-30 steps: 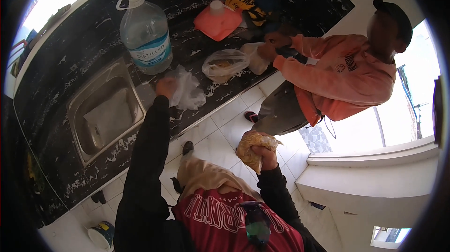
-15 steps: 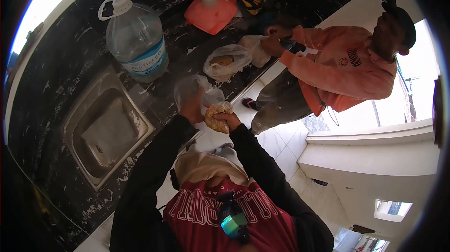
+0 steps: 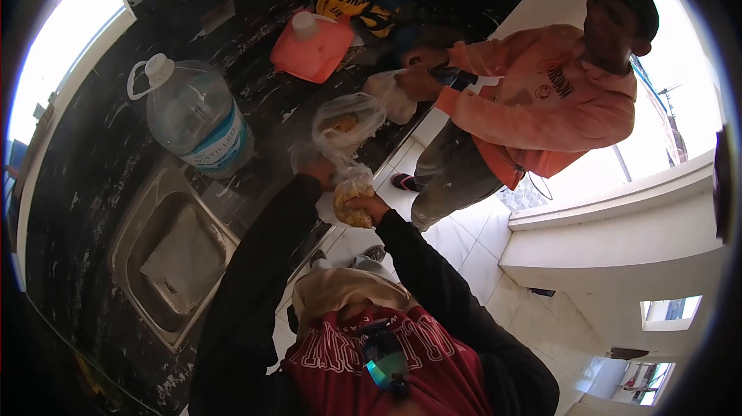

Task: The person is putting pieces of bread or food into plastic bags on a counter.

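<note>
Right hand [image 3: 373, 208] closed around knotless-looking clear bag of yellowish food [image 3: 352, 207], fingers wrapped over its side; bag held up just off counter's front edge. Left hand [image 3: 317, 169] close beside it, at thin clear plastic bag [image 3: 328, 211]; finger spread blurred behind film, cannot tell whether gripping. Ahead, on black marbled counter [image 3: 267, 126]: open plastic bag [image 3: 349, 124] with brownish contents.

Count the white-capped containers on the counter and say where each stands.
2: the clear jug beside the sink, and the red container farther right along the counter. The picture's dark edges could hide more.
</note>
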`<act>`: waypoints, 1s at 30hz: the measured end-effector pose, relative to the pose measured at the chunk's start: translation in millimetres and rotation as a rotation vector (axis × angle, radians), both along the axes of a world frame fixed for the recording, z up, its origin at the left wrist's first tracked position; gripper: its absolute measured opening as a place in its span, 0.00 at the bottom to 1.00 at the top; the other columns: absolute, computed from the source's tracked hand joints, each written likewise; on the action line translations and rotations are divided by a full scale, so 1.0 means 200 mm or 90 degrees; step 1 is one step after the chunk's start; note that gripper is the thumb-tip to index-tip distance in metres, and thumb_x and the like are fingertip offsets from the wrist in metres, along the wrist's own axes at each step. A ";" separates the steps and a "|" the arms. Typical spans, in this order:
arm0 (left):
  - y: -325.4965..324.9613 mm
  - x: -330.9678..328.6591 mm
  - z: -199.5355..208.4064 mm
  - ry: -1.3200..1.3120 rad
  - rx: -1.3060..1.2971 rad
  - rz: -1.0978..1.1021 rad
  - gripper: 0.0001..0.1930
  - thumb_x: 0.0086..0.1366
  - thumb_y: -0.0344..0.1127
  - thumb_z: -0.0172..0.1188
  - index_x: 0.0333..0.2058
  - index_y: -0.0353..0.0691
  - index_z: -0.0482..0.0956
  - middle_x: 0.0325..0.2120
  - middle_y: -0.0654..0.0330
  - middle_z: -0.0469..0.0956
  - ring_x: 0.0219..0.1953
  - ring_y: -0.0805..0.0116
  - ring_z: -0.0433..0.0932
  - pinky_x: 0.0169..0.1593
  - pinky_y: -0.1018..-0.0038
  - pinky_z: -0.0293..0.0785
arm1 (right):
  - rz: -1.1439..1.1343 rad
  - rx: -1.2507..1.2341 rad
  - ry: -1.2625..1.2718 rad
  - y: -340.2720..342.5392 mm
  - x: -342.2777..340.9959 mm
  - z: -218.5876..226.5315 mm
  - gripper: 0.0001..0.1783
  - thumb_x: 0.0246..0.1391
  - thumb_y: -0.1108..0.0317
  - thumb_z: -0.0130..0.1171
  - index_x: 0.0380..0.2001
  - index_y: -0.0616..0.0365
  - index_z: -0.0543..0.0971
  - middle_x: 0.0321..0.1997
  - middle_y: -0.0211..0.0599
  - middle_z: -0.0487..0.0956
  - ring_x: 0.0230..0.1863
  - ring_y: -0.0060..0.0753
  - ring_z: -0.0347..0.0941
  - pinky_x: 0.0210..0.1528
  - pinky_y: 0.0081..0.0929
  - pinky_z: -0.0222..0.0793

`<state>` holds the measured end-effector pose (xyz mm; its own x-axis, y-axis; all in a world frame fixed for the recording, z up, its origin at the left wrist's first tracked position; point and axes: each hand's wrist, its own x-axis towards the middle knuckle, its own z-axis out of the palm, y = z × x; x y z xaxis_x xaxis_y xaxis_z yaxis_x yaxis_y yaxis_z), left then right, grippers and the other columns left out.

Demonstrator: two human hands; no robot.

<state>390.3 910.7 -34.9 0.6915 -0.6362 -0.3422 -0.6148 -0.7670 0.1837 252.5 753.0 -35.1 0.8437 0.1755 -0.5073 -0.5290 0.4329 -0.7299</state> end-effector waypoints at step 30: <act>0.05 -0.16 0.16 0.048 0.003 0.108 0.48 0.35 0.49 0.72 0.61 0.54 0.64 0.67 0.53 0.51 0.62 0.35 0.58 0.54 0.29 0.54 | -0.175 0.093 -0.012 -0.33 0.44 -0.01 0.22 0.47 0.70 0.66 0.47 0.61 0.74 0.43 0.40 0.80 0.42 0.39 0.80 0.46 0.37 0.78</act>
<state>357.8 921.1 -3.2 0.7613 -0.5106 -0.3996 -0.4610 -0.8597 0.2202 340.6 687.8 -37.8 0.8786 0.0087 -0.4776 -0.3642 0.6591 -0.6580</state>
